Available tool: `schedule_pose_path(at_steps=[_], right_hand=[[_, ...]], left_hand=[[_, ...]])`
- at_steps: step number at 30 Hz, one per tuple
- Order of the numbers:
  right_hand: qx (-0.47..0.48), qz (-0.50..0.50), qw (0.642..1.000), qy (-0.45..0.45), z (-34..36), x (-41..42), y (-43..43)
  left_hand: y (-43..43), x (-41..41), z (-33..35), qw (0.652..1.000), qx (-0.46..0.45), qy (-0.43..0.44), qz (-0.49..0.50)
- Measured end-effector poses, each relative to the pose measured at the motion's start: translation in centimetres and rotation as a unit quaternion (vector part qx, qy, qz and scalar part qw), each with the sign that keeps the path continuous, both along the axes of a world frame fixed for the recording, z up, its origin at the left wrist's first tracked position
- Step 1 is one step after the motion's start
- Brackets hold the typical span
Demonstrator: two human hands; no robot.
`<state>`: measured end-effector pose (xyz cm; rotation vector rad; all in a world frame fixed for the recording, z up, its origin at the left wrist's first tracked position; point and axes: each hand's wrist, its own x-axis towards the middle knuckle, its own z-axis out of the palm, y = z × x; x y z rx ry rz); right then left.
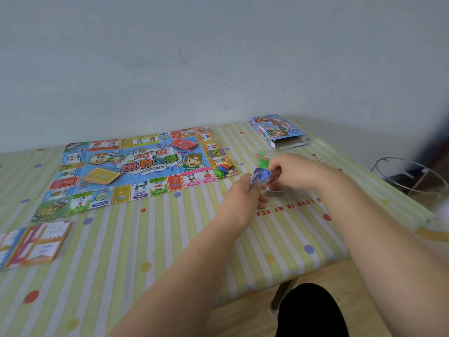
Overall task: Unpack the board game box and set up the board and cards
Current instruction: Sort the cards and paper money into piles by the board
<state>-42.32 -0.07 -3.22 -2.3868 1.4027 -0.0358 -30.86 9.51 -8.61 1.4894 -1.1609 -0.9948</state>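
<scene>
Step in hand: opening a small blue packet (261,175), probably a wrapped bundle of cards or play money; the print is too blurred to tell.
Left hand (239,190): just right of the board (136,166), fingers curled round the packet's near end.
Right hand (291,171): pinching the packet's far end.
Board: spread flat on the table (145,239).
On the board: red card stack (183,144), yellow card stack (102,176), die (153,156), coloured pawns (223,169) at its right corner.
Box (277,131): well right of the board, end open.
Green pieces (262,159): just right of the board, beyond the hands.
Loose cards (34,244): in front of the board's left end.
Next move: likely strip the wrapper and set the contents beside the board; it needs a firm pinch and a careful tear.
</scene>
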Motion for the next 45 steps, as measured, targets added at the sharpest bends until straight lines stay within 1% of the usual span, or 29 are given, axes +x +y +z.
schedule_pose_path(at_steps=[8, 11, 13, 16, 18, 20, 22, 24, 27, 31, 35, 37, 39, 42, 45], right_hand=[[0.002, -0.018, 0.994, -0.105, -0.3, -0.6, 0.1], [0.04, -0.018, 0.988, -0.146, 0.1, -1.0, -0.1], [0.044, -0.018, 0.984, -0.174, 0.5, -1.3, -0.2], [0.002, -0.032, 0.972, -0.232, 1.4, -1.6, 0.0], [-0.018, -0.035, 0.958, -0.282, 2.1, -1.5, 0.5], [0.0, -0.025, 0.944, -0.33, 2.9, -1.2, 1.4], [0.026, -0.003, 0.935, -0.353, 3.4, -0.8, 2.1], [0.044, 0.012, 0.933, -0.358, 3.6, -0.5, 2.5], [0.055, 0.023, 0.94, -0.337, 3.3, 0.0, 2.8], [0.046, 0.022, 0.945, -0.323, 2.6, 0.6, 3.0], [0.029, 0.005, 0.957, -0.288, 2.1, 1.3, 3.2], [0.032, 0.004, 0.956, -0.293, 2.0, 1.5, 3.6], [0.032, 0.004, 0.947, -0.319, 1.8, 1.6, 3.8], [0.008, 0.011, 0.942, -0.335, 1.5, 1.9, 4.0], [-0.017, 0.032, 0.953, -0.3, 1.2, 2.1, 3.7]], left_hand=[[0.0, 0.0, 0.0, 1.0, -0.002, -0.004, 0.0], [0.1, 0.0, 0.0, 1.0, 0.0, -0.007, -0.001], [0.2, 0.0, 0.1, 1.0, -0.006, 0.002, -0.005], [0.5, 0.0, 0.3, 1.0, -0.016, 0.012, -0.005], [0.6, 0.2, 0.5, 1.0, -0.023, 0.002, -0.003], [0.6, 0.4, 0.5, 1.0, -0.024, -0.003, -0.001], [0.5, 0.6, 0.5, 1.0, -0.02, 0.01, 0.004], [0.4, 0.8, 0.6, 0.999, -0.018, 0.032, 0.008], [0.4, 1.0, 0.8, 0.997, -0.027, 0.07, 0.008], [0.5, 1.2, 1.0, 0.994, -0.033, 0.109, 0.002], [0.7, 1.1, 1.5, 0.987, -0.034, 0.16, -0.011], [0.6, 1.2, 1.6, 0.983, -0.027, 0.181, -0.011], [0.6, 1.4, 1.7, 0.979, -0.028, 0.201, -0.011], [0.6, 1.7, 1.6, 0.978, -0.037, 0.206, 0.002], [0.4, 1.8, 1.5, 0.979, -0.035, 0.202, 0.019]])
